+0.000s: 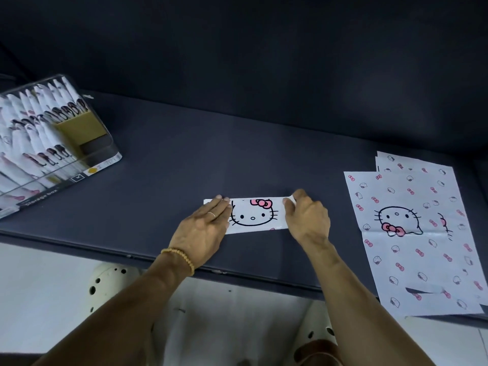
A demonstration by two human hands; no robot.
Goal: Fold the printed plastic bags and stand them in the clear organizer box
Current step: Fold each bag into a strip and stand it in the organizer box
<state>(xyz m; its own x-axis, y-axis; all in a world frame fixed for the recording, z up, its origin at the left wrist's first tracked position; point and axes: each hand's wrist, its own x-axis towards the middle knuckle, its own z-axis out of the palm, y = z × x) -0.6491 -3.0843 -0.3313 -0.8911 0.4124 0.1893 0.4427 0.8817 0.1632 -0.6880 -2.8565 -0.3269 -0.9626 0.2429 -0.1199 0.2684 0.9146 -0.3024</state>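
A white plastic bag (pixel 253 216), folded into a narrow strip with a cat face and pink bow print, lies on the dark surface (pixel 184 159) near its front edge. My left hand (pixel 204 228) lies flat on the strip's left end with straight fingers. My right hand (pixel 306 217) pinches the strip's right end, which is lifted and curling over. The clear organizer box (pixel 52 143) stands at the far left, holding rows of several folded bags upright.
A stack of flat unfolded printed bags (pixel 414 233) lies at the right, overhanging the front edge. A tan cardboard divider (pixel 84 128) sits inside the box. White perforated shoes (pixel 111 283) and pale floor show below the surface's edge.
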